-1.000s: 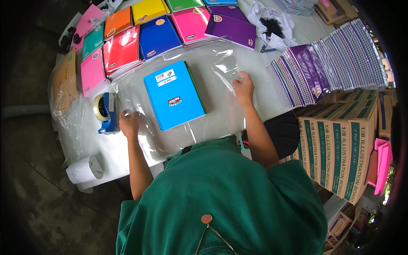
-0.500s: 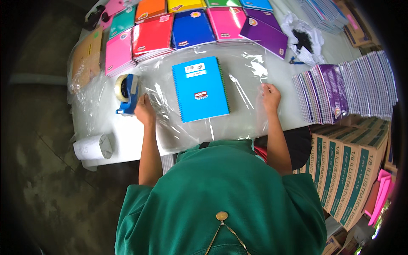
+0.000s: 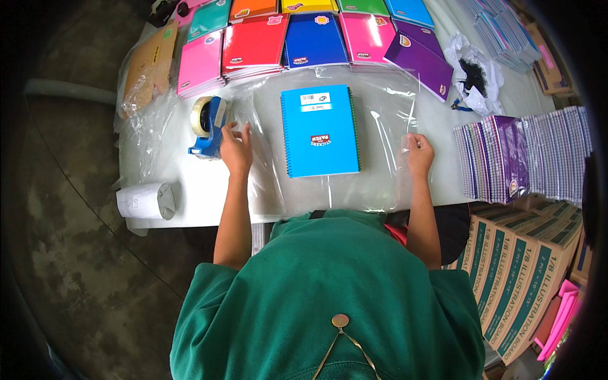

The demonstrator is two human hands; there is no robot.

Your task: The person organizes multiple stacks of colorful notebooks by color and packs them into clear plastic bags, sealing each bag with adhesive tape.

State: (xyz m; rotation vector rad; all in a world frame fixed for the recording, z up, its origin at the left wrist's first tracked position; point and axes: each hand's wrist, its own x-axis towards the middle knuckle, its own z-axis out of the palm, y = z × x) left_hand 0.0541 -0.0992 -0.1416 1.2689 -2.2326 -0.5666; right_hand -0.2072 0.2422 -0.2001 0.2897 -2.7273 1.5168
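A blue spiral notebook (image 3: 320, 155) lies on a sheet of clear plastic film (image 3: 386, 183) spread over the table in front of me. My left hand (image 3: 237, 149) is beside the film's left side, fingers apart and nothing held, close against a blue tape dispenser (image 3: 206, 149) with a roll of clear tape (image 3: 200, 118). On the other side, my right hand (image 3: 420, 156) pinches the film's right edge between thumb and fingers. The notebook is untouched by either hand.
Colourful spiral notebooks, such as a red one (image 3: 254, 42), line the far side. A stack of notebooks (image 3: 551, 155) stands right, above cardboard boxes (image 3: 516, 272). A white bag (image 3: 484, 98) lies far right; a wrapped roll (image 3: 144, 201) sits near left.
My left hand has let go of the film's left edge, and its fingers have spread beside the tape dispenser. My right hand still holds the film. The whole view has shifted slightly.
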